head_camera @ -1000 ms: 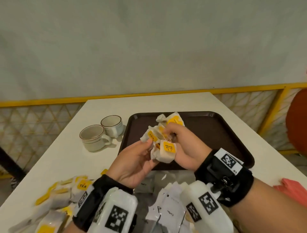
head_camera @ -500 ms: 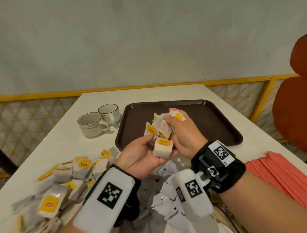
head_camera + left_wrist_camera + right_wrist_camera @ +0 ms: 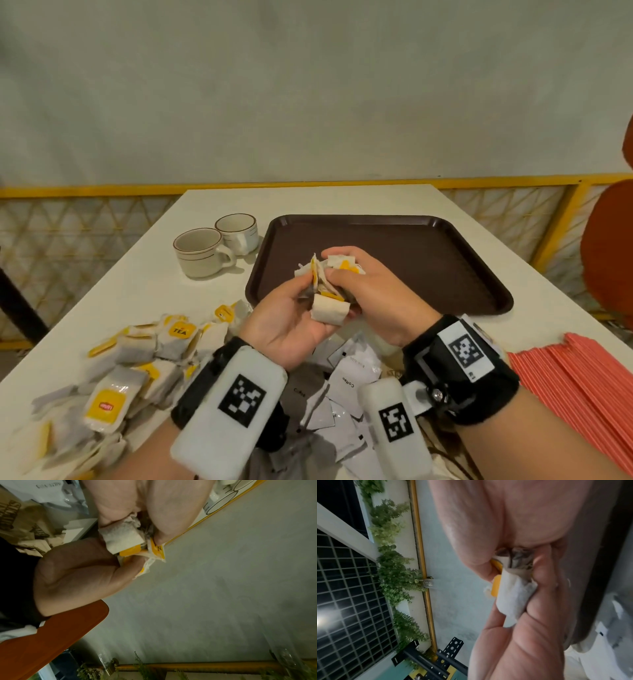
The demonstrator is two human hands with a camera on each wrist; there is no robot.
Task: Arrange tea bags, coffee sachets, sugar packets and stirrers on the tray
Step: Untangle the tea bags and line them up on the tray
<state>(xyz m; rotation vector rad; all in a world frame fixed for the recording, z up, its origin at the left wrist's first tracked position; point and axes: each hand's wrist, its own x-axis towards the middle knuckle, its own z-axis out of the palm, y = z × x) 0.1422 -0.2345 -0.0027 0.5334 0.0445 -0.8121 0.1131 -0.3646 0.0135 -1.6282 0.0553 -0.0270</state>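
While both hands meet above the near edge of the brown tray [image 3: 428,260], they hold one small bunch of tea bags [image 3: 327,291] between them. The left hand [image 3: 291,325] cups the bunch from below, its thumb and fingers curled round the lowest white bag; the right hand [image 3: 370,291] closes over the top, fingers bent round the crumpled paper. The bags are white, soft and creased, each with a yellow tag, and dark tea shows through the paper in the wrist views. In the left wrist view the bunch [image 3: 130,543] sits pinched between the two palms; in the right wrist view it [image 3: 510,588] is wedged against the left hand's fingers.

On the white table [image 3: 137,294], left of the hands, lies a loose heap of more tea bags [image 3: 137,370]; one yellow tag reads "TEA". Below the hands lie white sachets [image 3: 346,377], one printed "Coffee". Red stirrers [image 3: 575,383] lie in a stack at the right, and two cups [image 3: 212,246] stand left of the tray.

Compared with half a second ago, the hands hold the bunch in much the same place, the right fingers folded more tightly over it.
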